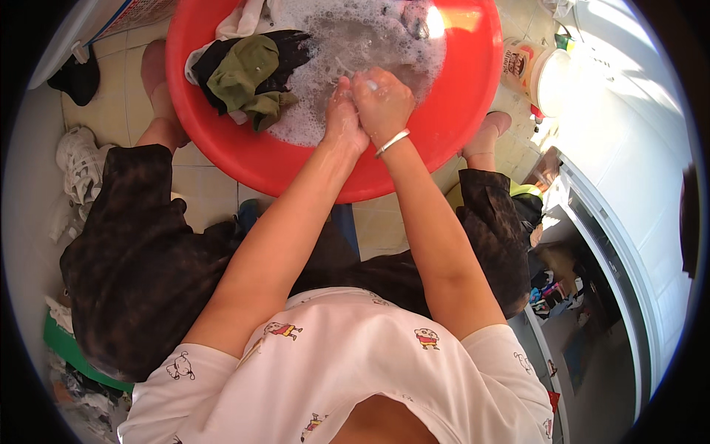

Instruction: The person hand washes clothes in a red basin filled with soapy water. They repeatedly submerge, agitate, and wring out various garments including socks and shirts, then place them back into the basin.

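Over the suds of a red plastic basin (463, 105), my two wet hands are pressed together. My right hand (386, 104) is curled, with a bracelet on its wrist, and rests against my left hand (342, 117). Foam clings to the fingers, and a small whitish strand shows at the fingertips. Whether it is cloth or foam I cannot tell, and the space between the palms is hidden. Soapy water (355, 33) fills the basin's middle. At its left side lie an olive-green cloth (244, 69), a black cloth (291, 47) and a white cloth (241, 19).
A pale plastic bucket (549, 83) stands on the tiled floor (208, 186) right of the basin. White shoes (80, 161) lie at the left. Lower left is a green bin (77, 352) with rubbish. At right, a framed doorway (610, 233) has items piled inside it.
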Tool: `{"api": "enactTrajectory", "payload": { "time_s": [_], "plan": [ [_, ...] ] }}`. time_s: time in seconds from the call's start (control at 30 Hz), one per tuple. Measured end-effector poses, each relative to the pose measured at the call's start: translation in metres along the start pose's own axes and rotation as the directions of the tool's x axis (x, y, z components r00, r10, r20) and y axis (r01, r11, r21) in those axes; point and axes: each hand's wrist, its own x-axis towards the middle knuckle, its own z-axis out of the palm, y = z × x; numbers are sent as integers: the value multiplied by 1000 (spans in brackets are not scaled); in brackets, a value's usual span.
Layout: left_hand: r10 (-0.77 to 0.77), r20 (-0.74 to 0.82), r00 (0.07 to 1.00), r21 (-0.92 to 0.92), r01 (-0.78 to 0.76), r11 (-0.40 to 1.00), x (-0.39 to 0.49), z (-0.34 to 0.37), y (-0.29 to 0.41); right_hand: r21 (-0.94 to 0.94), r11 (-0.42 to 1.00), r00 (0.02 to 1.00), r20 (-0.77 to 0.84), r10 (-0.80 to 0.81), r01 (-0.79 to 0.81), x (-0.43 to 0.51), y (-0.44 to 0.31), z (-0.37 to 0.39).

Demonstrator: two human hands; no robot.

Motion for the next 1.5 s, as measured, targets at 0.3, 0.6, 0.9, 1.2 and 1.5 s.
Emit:
{"api": "enactTrajectory", "payload": {
  "time_s": [0.3,0.6,0.9,1.2,1.5],
  "plan": [
    [-97,445,890,-185,198,963,56,-62,-8,41,998,999,-27,-42,43,-19,-14,-6],
    [132,39,991,-85,-128,988,34,-47,31,-297,931,977,-48,210,-214,25,122,25],
    [-88,140,986,86,76,993,46,-68,23,428,697,776,556,299,-575,-39,70,29],
    [28,490,871,-172,65,983,62,-53,9,-102,985,982,142,-123,138,-51,-25,-12],
    [-53,589,806,-226,228,947,55,-66,8,147,952,963,-69,-262,269,-44,-24,-8]
  ]
}}
